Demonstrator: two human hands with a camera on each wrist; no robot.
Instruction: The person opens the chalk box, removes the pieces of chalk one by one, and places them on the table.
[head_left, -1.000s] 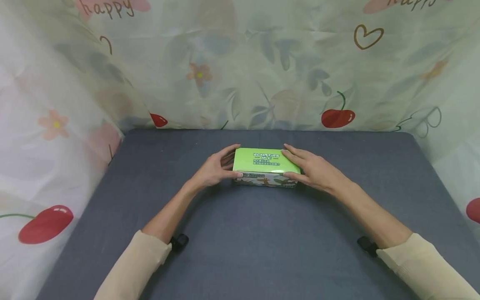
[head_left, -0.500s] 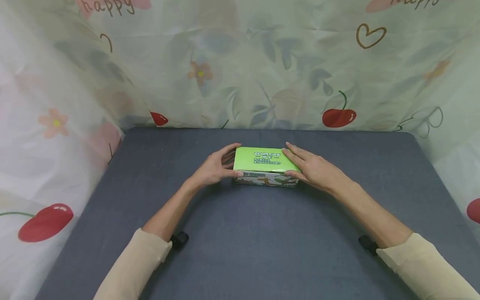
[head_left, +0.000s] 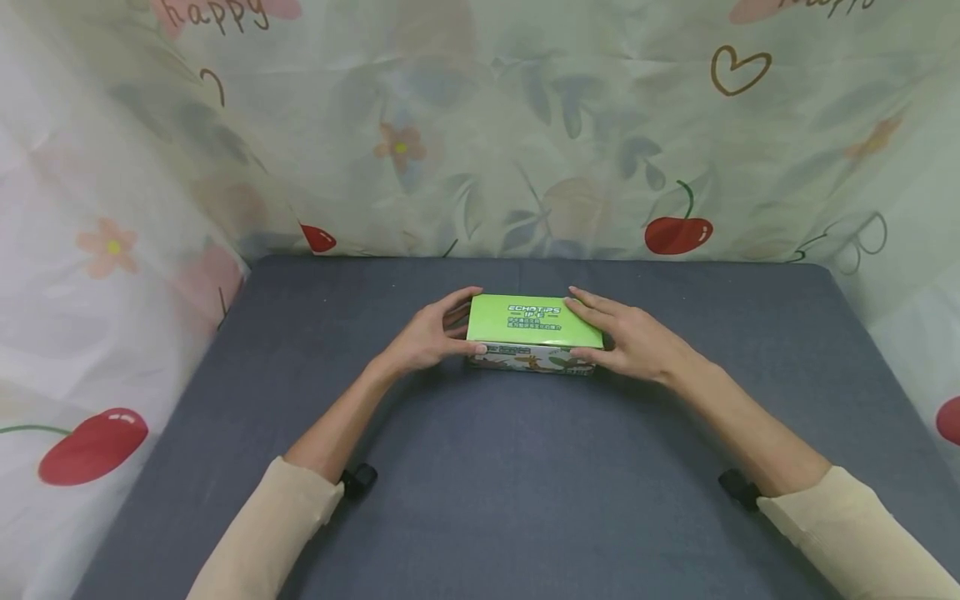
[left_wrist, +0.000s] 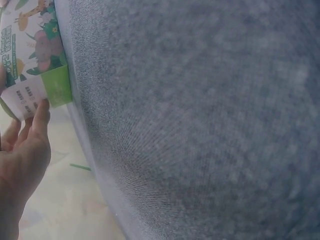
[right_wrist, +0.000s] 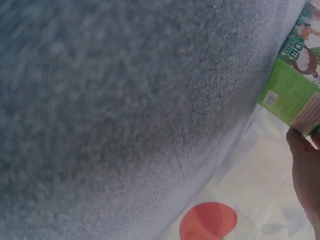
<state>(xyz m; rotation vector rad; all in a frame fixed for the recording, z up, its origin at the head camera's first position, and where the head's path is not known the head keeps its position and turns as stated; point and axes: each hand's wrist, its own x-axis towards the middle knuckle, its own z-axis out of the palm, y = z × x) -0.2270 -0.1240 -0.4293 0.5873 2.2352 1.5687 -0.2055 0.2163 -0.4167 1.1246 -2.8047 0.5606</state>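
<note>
A small cardboard box (head_left: 525,321) with a bright green lid and white lettering lies near the far side of the table. Cartoon animals decorate its front face. My left hand (head_left: 425,337) grips the left end, thumb on the front corner and fingers round the side. On the right end, my right hand (head_left: 637,337) holds the box with its thumb at the front and fingers over the lid's edge. In the left wrist view, fingertips touch the printed white-and-green end of the box (left_wrist: 45,90). The right wrist view shows the green end with a barcode on the box (right_wrist: 290,95).
A dark grey cloth covers the table (head_left: 480,483). Behind it hangs a pale curtain (head_left: 510,125) printed with flowers, cherries and hearts, which also closes off both sides. Black wrist cameras sit on the left (head_left: 360,481) and right forearms.
Both hands stay on the box, which keeps its place. My right thumb and fingers shift very slightly on the box's right end.
</note>
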